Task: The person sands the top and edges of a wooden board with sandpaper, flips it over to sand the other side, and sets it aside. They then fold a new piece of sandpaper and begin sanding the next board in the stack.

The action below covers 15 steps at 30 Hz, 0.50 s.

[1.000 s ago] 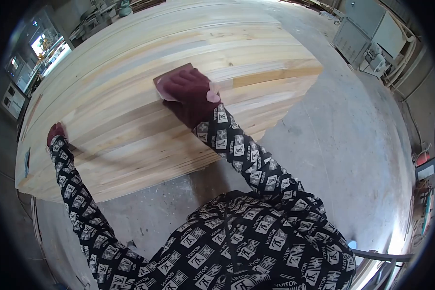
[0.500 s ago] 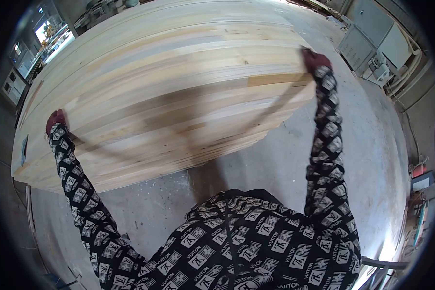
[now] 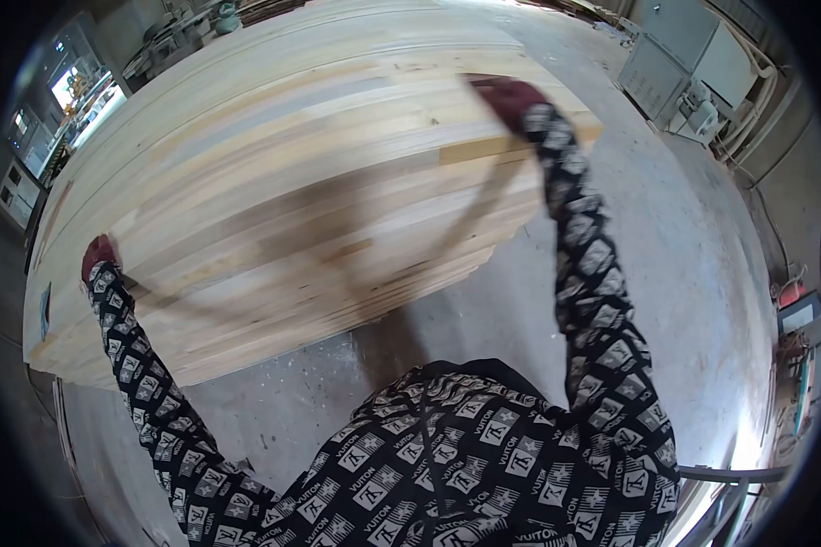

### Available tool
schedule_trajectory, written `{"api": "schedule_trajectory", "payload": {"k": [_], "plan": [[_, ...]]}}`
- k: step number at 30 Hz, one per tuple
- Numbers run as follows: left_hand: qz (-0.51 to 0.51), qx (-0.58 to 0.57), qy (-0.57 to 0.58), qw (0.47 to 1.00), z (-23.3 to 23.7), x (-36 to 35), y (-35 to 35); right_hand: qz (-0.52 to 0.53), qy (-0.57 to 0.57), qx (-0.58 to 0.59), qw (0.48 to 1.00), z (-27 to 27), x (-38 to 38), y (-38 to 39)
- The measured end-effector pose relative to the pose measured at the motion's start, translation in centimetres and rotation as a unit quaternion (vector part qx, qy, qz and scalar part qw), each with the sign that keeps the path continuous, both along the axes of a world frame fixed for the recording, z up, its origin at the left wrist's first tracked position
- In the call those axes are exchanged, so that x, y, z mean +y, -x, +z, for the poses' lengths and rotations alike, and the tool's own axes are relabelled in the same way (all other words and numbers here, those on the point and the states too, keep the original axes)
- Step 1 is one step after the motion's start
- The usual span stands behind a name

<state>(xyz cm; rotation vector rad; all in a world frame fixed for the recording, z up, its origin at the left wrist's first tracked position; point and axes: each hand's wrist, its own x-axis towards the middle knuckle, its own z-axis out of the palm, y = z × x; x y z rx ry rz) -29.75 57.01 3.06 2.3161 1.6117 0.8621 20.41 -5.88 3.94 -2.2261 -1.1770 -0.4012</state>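
A large stack of pale wooden panels (image 3: 337, 201) fills the upper middle of the view, with streaks of darker wood and shadows of arms across it. Toward the left end of the stack, my left hand (image 3: 100, 257) in a dark red glove rests at the panel surface; its fingers are mostly hidden. My right hand (image 3: 506, 98), gloved in the same red, is over the top panel near its right end. It is blurred by motion, and whether it touches the wood is unclear. A small dark flat piece (image 3: 46, 311) lies at the stack's left corner.
Grey cabinets (image 3: 680, 56) and a small machine (image 3: 700, 120) with hoses stand at the upper right. Concrete floor (image 3: 483, 319) shows between my body and the stack. A metal frame (image 3: 734, 475) is at the lower right, and cluttered equipment (image 3: 178, 41) stands at the upper left.
My right hand has moved left from the right edge of the stack to over the top panel. My left hand remains near the left end. The whole view has shifted slightly.
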Motion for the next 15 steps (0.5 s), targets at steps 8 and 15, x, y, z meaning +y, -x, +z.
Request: {"api": "schedule_trajectory", "payload": {"k": [8,15], "plan": [[0.017,0.012,-0.027,0.999,-0.3,-1.2,0.1,-0.207,0.007,-0.007,0.978,-0.5,-5.6,-0.8],[0.026,0.025,-0.039,0.999,-0.6,1.2,0.4,0.211,-0.055,-0.115,0.969,0.7,12.0,16.4]]}}
